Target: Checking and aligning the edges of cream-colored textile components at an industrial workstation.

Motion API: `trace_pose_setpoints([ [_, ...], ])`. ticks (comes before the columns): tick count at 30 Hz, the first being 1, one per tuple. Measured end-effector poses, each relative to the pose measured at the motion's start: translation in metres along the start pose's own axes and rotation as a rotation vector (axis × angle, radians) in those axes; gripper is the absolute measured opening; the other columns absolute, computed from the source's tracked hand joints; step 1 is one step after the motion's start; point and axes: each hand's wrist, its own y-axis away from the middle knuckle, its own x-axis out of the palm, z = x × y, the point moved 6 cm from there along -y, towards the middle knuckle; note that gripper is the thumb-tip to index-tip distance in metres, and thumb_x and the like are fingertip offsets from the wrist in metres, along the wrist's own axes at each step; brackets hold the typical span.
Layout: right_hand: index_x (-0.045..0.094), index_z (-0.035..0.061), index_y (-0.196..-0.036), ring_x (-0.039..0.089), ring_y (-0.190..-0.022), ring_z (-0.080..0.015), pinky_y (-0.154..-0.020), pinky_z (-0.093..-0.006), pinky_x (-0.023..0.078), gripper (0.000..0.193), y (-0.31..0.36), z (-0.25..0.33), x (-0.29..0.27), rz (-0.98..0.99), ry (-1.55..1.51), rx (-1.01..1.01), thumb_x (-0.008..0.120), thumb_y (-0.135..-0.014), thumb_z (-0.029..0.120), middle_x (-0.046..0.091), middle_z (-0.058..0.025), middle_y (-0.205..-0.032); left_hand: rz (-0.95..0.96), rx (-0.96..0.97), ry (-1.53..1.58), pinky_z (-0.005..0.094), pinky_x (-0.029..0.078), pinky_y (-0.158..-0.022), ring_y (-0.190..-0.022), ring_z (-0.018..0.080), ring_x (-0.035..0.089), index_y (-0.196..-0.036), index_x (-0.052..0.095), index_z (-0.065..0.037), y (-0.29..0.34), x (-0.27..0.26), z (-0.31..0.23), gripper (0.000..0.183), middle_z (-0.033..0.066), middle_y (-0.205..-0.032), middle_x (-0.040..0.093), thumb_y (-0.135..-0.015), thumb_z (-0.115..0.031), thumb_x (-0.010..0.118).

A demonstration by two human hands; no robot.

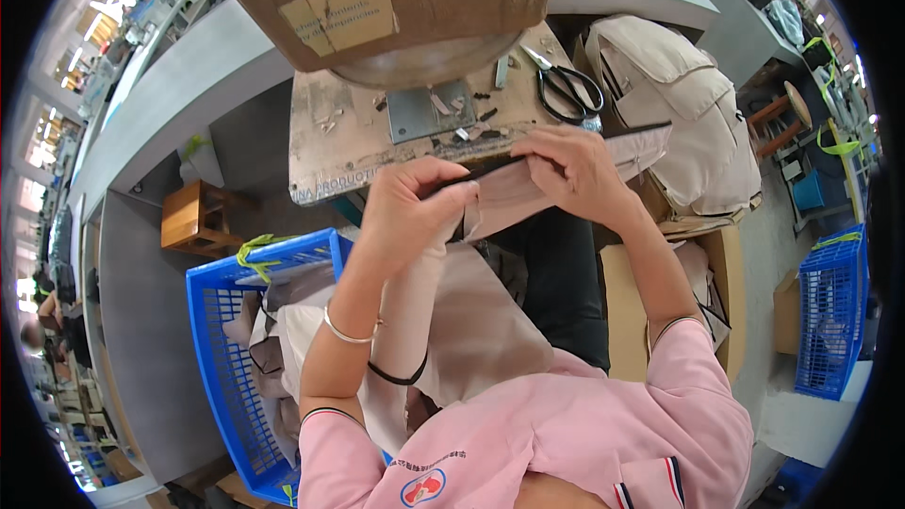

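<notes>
Between my two hands a beige fabric piece (509, 200) with a dark strip along its upper edge is stretched over my lap, just in front of the worktable. My left hand (410, 212) pinches the strip's left end between thumb and fingers. Farther right, my right hand (577, 172) is closed on the same edge, and the piece runs on past it to the right. More beige fabric (485, 306) hangs from below my left hand across my lap. Black-handled scissors (564, 92) lie on the table beyond my right hand.
A brown housing (424, 9) with a paper label overhangs the worn worktable (330, 146) and a metal plate (429, 113). Left stands a blue basket (222, 349) with fabric pieces; right are stacked beige bags (679, 104) and a cardboard box (627, 311). A wooden stool (198, 217) sits far left.
</notes>
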Motion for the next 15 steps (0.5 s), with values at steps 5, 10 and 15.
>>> trace_pose_setpoints([
  [5,0.069,0.0011,-0.092,0.064,-0.071,-0.0301,-0.064,-0.0357,0.048,0.018,-0.052,-0.015,0.007,0.047,-0.034,-0.006,0.071,-0.082,0.016,0.066,-0.0137,-0.081,0.013,-0.091,0.122,0.0199,0.048,-0.063,-0.071,0.0037,0.059,-0.097,0.073,0.002,-0.044,-0.031,0.0,0.014,0.0005,-0.083,0.07,-0.085,-0.006,0.073],
  [10,0.074,0.0032,-0.093,0.066,-0.072,-0.0286,-0.066,-0.0348,0.049,0.026,-0.076,-0.057,0.034,0.064,-0.12,0.171,0.076,-0.082,0.027,0.07,-0.0122,-0.081,-0.019,-0.147,0.2,0.0217,0.05,-0.064,-0.071,0.0074,0.064,-0.095,0.073,0.001,-0.078,-0.052,0.019,0.012,0.0033,-0.084,0.072,-0.083,-0.003,0.072],
  [15,0.077,0.0075,-0.095,0.065,-0.069,-0.0291,-0.066,-0.0367,0.049,0.026,-0.083,-0.081,0.044,-0.064,-0.112,0.053,0.074,-0.084,0.031,0.071,-0.0105,-0.077,-0.071,-0.133,0.197,0.0257,0.053,-0.071,-0.079,0.0113,0.067,-0.101,0.071,0.001,-0.093,-0.056,0.018,0.022,0.0048,-0.091,0.072,-0.079,-0.002,0.074],
])
